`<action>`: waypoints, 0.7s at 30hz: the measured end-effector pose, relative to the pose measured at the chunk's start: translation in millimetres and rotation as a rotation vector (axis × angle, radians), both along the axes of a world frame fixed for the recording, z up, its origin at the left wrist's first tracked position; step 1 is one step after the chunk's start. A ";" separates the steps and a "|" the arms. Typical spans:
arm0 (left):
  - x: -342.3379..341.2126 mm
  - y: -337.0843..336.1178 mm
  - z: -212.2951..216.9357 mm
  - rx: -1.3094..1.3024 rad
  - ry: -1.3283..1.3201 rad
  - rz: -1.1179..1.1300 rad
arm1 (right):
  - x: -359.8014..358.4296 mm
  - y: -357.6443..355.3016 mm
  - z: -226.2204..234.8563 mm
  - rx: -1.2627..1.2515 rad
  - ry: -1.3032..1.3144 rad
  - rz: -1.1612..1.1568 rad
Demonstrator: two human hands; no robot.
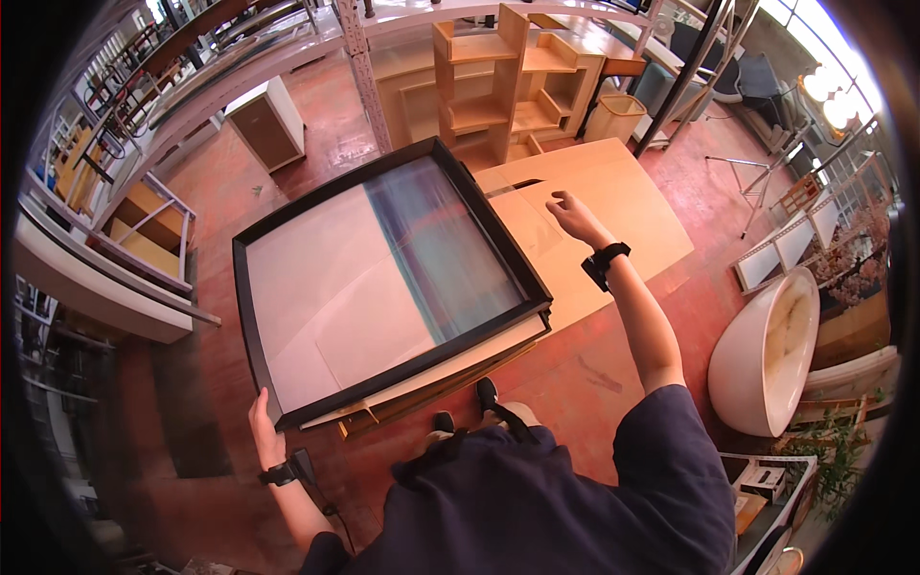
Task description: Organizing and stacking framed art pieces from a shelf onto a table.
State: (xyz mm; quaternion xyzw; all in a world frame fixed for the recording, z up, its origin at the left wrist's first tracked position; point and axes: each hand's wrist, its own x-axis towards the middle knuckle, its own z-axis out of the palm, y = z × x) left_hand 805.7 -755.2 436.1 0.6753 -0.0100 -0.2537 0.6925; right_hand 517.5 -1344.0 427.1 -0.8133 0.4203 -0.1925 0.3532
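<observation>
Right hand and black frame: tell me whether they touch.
Apart: the head view plainly shows tan board between the right hand and the black frame.

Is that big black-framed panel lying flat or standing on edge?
Lying flat: the black-framed panel shows its whole face to the camera above, the left hand at one corner.

Storeroom or workshop, judging by mixed furnishings: scuffed red floor [580, 388], crowded metal rack [360, 81], open wooden shelf unit [487, 48], small cabinet [264, 131], bin [613, 125], white tub [740, 376] and leafy plant [832, 458] standing around edges; bright window [849, 40] at upper right.
</observation>
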 end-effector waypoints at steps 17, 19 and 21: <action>-12.0 -7.2 13.7 0.004 0.106 0.106 | 19.8 16.7 8.8 0.391 -0.098 0.180; -15.7 -10.8 18.3 0.015 0.093 0.106 | 15.5 24.3 12.0 0.399 -0.093 0.178; -16.0 -16.1 19.9 0.008 0.105 0.129 | 12.2 31.1 14.6 0.397 -0.160 0.155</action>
